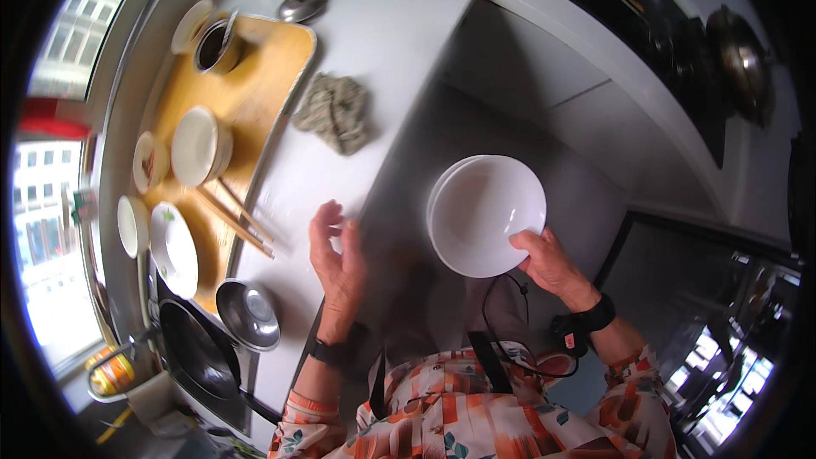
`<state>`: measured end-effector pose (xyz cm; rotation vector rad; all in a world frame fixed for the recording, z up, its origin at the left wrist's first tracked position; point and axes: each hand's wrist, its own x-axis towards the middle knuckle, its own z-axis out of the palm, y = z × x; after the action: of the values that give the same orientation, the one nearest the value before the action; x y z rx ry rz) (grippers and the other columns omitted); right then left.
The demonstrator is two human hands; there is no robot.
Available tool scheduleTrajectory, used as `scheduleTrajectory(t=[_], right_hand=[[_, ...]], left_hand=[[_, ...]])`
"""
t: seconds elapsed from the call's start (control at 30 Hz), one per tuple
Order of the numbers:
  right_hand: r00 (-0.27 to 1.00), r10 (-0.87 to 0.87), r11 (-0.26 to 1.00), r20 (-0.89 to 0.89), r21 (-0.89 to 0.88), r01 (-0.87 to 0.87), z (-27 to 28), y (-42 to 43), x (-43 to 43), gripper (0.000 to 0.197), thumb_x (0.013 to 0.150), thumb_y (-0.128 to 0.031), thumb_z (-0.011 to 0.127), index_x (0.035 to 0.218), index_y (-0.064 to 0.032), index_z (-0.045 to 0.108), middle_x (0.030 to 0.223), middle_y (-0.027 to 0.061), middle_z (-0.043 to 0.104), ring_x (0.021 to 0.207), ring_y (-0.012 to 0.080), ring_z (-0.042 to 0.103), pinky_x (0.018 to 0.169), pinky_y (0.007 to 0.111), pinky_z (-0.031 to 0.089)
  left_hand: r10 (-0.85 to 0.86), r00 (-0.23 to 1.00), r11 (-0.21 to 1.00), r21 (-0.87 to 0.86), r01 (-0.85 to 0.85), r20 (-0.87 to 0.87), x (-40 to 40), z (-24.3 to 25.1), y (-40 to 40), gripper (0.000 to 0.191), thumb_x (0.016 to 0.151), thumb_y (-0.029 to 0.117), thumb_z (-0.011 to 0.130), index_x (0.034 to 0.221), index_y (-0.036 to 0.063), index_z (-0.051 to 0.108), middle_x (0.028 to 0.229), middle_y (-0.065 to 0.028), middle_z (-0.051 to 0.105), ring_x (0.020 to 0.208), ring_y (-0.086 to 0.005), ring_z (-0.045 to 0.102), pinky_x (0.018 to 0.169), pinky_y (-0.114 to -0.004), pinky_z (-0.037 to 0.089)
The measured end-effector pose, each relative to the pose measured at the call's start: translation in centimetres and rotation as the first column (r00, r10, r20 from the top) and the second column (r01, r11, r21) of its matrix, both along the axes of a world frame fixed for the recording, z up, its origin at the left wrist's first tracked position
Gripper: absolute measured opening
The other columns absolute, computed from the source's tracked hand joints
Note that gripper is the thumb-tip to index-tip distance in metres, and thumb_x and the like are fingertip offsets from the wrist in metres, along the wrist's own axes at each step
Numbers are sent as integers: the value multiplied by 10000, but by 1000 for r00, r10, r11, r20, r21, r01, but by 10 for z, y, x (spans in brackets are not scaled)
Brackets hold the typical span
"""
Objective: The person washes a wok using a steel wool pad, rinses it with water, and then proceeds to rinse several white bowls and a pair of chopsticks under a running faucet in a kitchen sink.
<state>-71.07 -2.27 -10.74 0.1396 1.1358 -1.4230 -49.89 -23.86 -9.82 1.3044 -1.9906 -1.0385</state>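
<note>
Two stacked white bowls are held over the floor, their hollow side towards me. My right hand grips them at the lower right rim, thumb inside the upper bowl. Only a thin edge of the second bowl shows behind. My left hand is raised by the counter's front edge with its fingers apart and nothing in them. A steel bowl and a pair of wooden chopsticks lie nearest to it. Beyond them a crumpled grey-brown cloth rests on the white counter.
A wooden board bears a cream bowl, an oval patterned dish and a pot with a spoon. A metal lid lies behind it. A black wok stands at lower left; a stove is at upper right.
</note>
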Motion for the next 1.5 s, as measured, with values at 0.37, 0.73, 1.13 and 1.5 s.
scheduleTrajectory(t=[0.37, 0.73, 1.13, 1.5], right_hand=[[875, 136, 972, -465, 232, -28, -128, -22, -97, 305, 832, -169, 485, 1046, 49, 497, 821, 81, 555, 732, 144, 515, 672, 319, 455], [759, 264, 962, -596, 220, -161, -178, -98, -101, 346, 811, -83, 452, 1123, 69, 468, 845, 224, 597, 783, 330, 615, 679, 415, 474], [145, 176, 901, -974, 100, -422, -162, -225, -133, 119, 773, -134, 586, 817, -60, 667, 852, 178, 627, 817, 320, 604, 742, 395, 499], [681, 460, 887, -570, 250, -389, -107, -127, -144, 131, 798, -146, 574, 839, -48, 651, 856, 171, 628, 797, 308, 610, 716, 389, 507]], left_hand=[[151, 856, 896, -435, 93, 494, -10, -22, -40, 491, 976, 335, 429, 1383, 68, 370, 1249, -75, 422, 1019, -165, 441, 882, -313, 387], [166, 588, 912, -350, 214, 791, 0, 38, -5, 548, 993, 389, 312, 1398, 19, 313, 1444, -178, 272, 1332, -311, 250, 1099, -446, 171], [27, 709, 950, -239, 202, 705, -16, 41, 18, 555, 911, 274, 386, 1401, 46, 259, 1411, -277, 246, 1243, -444, 265, 1026, -574, 182], [-65, 717, 997, 22, 69, 694, -29, 80, 38, 639, 889, 338, 477, 1387, -1, 264, 1413, -292, 244, 1305, -477, 184, 1033, -620, 101]])
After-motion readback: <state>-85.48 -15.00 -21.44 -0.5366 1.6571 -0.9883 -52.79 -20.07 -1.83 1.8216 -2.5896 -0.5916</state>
